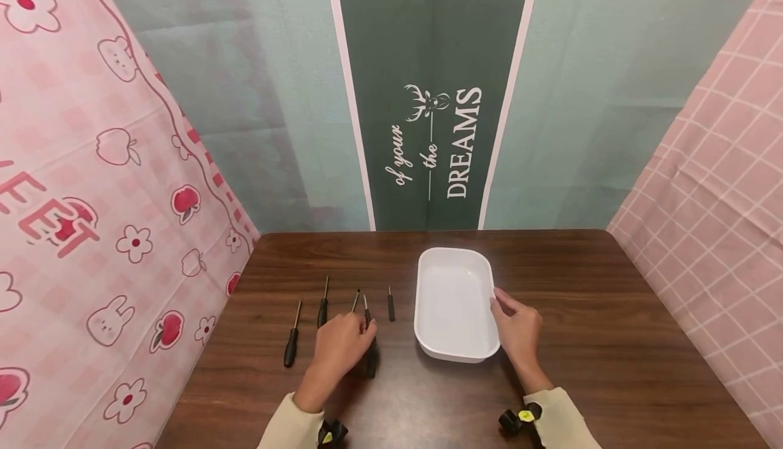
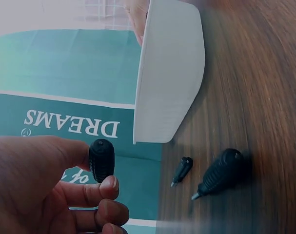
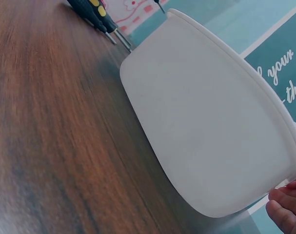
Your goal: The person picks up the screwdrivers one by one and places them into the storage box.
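My left hand (image 1: 344, 344) pinches a black-handled screwdriver (image 2: 102, 160) between thumb and fingers, above the table. Beneath and beside that hand lie a larger black screwdriver (image 1: 371, 362) and another screwdriver (image 1: 323, 312), both partly covered by it in the head view. A small screwdriver (image 1: 391, 308) lies between the hand and a white rectangular tray (image 1: 455, 350). My right hand (image 1: 518, 330) grips the tray's right rim with thumb and fingertips. Nothing shows inside the tray.
A further screwdriver (image 1: 291, 347) lies at the left, its shaft pointing away from me. All rest on a dark wooden table (image 1: 587, 313). Printed cloths hang behind it, with a pink one (image 1: 122, 218) on the left and a checked one (image 1: 728, 184) on the right.
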`<action>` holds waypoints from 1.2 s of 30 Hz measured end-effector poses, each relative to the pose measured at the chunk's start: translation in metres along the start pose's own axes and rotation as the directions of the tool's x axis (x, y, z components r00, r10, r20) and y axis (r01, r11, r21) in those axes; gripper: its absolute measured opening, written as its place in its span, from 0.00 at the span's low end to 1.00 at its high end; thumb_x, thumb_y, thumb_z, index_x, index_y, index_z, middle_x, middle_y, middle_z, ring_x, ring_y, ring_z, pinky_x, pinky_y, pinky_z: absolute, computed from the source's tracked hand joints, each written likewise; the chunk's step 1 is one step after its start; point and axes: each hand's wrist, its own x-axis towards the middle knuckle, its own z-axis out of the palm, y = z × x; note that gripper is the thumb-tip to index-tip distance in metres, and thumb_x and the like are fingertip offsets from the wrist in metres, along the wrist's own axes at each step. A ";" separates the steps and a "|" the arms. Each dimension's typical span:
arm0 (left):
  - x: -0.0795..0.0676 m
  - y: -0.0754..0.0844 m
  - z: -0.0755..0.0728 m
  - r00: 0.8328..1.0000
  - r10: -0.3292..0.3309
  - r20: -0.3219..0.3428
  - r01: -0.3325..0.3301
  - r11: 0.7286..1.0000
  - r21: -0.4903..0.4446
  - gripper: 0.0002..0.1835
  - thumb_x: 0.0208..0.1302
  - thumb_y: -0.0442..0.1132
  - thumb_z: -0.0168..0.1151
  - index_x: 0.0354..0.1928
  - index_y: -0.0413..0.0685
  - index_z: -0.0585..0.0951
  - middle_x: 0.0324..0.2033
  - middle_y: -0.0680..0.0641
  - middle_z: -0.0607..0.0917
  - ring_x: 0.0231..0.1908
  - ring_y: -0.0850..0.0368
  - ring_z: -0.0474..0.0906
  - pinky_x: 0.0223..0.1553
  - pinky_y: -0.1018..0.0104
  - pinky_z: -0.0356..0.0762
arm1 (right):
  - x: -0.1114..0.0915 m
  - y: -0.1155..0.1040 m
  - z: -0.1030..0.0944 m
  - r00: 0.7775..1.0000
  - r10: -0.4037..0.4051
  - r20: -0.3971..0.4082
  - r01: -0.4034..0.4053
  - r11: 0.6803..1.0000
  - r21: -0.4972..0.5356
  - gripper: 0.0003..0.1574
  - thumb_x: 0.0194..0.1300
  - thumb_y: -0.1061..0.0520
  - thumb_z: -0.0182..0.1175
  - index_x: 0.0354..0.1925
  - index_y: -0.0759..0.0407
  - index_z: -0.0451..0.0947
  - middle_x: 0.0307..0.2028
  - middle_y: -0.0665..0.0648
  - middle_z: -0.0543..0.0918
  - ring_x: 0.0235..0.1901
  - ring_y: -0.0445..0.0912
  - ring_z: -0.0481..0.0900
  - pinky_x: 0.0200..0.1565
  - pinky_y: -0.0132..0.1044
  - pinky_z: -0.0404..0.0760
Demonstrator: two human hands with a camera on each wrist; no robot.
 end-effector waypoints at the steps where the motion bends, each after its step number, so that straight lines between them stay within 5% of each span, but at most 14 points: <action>1: 0.001 0.001 0.000 1.000 0.000 0.002 0.000 1.000 0.003 0.30 0.69 0.47 0.62 0.11 0.58 0.59 0.09 0.62 0.52 0.12 0.66 0.50 0.15 0.70 0.48 | 0.000 0.000 0.000 1.000 -0.002 0.001 0.002 1.000 0.001 0.15 0.62 0.63 0.70 0.47 0.65 0.87 0.45 0.63 0.87 0.52 0.61 0.83 0.45 0.12 0.67; 36: 0.021 0.017 0.014 0.999 0.031 0.023 -0.030 0.999 -0.013 0.28 0.68 0.49 0.60 0.10 0.57 0.64 0.08 0.60 0.59 0.13 0.63 0.57 0.15 0.67 0.55 | -0.003 -0.003 -0.002 1.000 -0.014 0.004 0.014 1.000 0.017 0.14 0.60 0.64 0.71 0.46 0.65 0.88 0.44 0.61 0.88 0.51 0.57 0.84 0.43 0.12 0.68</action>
